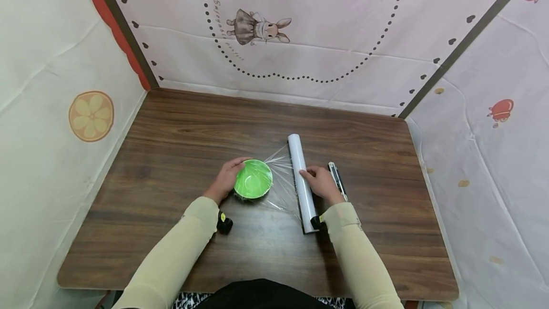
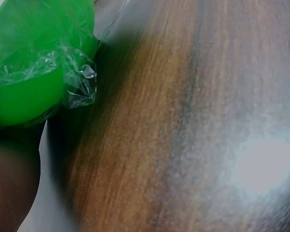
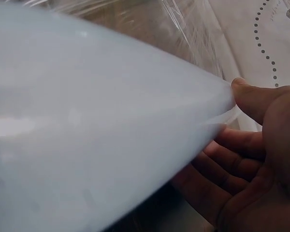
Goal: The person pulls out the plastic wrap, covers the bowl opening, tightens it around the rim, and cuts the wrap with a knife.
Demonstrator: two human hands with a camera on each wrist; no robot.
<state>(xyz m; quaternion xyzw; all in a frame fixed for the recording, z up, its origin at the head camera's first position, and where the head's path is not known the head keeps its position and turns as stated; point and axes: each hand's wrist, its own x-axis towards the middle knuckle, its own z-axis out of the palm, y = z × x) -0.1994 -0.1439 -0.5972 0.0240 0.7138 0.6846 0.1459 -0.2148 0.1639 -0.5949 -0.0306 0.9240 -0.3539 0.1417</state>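
My left hand (image 1: 227, 179) grips the left rim of a bright green bowl (image 1: 253, 180), which has clear plastic wrap over its top. In the left wrist view, crumpled wrap (image 2: 79, 79) clings to the outside of the bowl (image 2: 24, 99). A sheet of wrap (image 1: 280, 182) stretches from the bowl to a long white cling film roll (image 1: 302, 185) on the right. My right hand (image 1: 322, 184) holds that roll near its middle. Seen from the right wrist, the thumb and curled fingers of the hand (image 3: 261, 145) pinch the white roll (image 3: 111, 111).
A slim dark-and-silver object (image 1: 337, 179), its kind unclear, lies just right of the right hand. Everything rests on a brown wooden table (image 1: 193, 123). Printed white cloth walls (image 1: 343, 23) rise behind it and on both sides.
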